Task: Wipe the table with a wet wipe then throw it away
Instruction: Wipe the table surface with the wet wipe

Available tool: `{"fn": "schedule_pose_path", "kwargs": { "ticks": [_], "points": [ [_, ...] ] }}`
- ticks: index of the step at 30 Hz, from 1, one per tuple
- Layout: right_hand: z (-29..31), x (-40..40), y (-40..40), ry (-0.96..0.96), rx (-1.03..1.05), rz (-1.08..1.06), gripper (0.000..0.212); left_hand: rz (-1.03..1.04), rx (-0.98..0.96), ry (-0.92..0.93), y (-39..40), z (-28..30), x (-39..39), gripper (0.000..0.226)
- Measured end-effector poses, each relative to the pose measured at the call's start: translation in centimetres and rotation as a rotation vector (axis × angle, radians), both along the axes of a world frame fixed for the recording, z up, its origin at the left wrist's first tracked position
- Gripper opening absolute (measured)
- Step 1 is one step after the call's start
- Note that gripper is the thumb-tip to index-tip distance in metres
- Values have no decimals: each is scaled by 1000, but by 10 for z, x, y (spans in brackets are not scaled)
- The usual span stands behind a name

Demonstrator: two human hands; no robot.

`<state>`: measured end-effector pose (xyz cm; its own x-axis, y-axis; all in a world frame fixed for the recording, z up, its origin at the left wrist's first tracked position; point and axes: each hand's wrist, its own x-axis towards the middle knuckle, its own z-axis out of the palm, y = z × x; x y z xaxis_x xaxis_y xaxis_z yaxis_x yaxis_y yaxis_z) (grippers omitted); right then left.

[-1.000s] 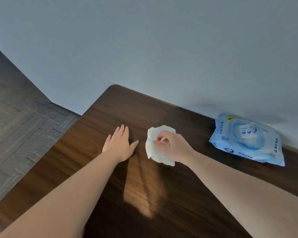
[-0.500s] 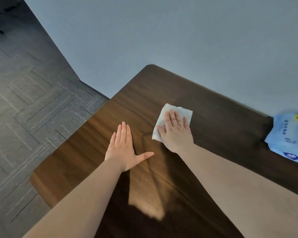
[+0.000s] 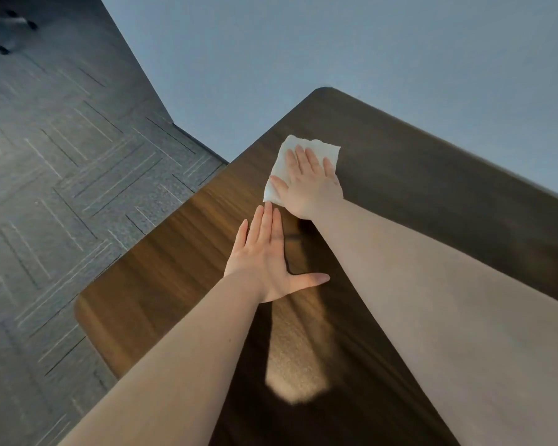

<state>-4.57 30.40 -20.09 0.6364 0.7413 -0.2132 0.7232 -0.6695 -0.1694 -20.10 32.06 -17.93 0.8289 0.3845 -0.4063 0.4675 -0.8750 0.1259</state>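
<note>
A white wet wipe [image 3: 290, 149] lies spread flat on the dark wooden table [image 3: 432, 201], close to its far left corner. My right hand [image 3: 310, 185] presses flat on the wipe with the fingers stretched out over it, so most of the wipe is covered. My left hand [image 3: 268, 259] rests palm down on the bare table just nearer to me, fingers together and thumb spread out, holding nothing. Its fingertips almost reach the wipe's near edge.
The table's left edge [image 3: 149, 239] runs diagonally and drops to a grey patterned carpet floor [image 3: 62, 188]. A pale wall [image 3: 335, 53] stands right behind the table. A chair base with castors [image 3: 4, 30] shows at the top left.
My right hand went from holding the crumpled wipe to pressing it flat, then slid it toward the far left corner. The view swung left, and the blue wipe pack left the frame.
</note>
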Motion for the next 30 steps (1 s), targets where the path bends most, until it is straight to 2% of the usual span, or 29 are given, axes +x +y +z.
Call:
{"fn": "schedule_pose_path", "kwargs": {
  "ticks": [3,8,12,15,23,30],
  "points": [
    [1,5,-25,35,10,-27,66,5,14,-4,-2,0,2,132],
    [0,5,-105,77,-24,-197,68,-35,85,55,-5,4,3,133],
    [0,-6,-195,90,-57,-372,68,-171,103,-13,-31,4,5,116],
    [4,-20,-275,83,-102,-495,69,-357,83,-70,-84,3,19,109],
    [13,-67,-478,126,-172,-843,69,-775,-8,-42,-258,16,69,96],
    [15,-106,-665,128,-174,-1213,69,-1009,-67,-83,-433,5,86,88]
  ]
}}
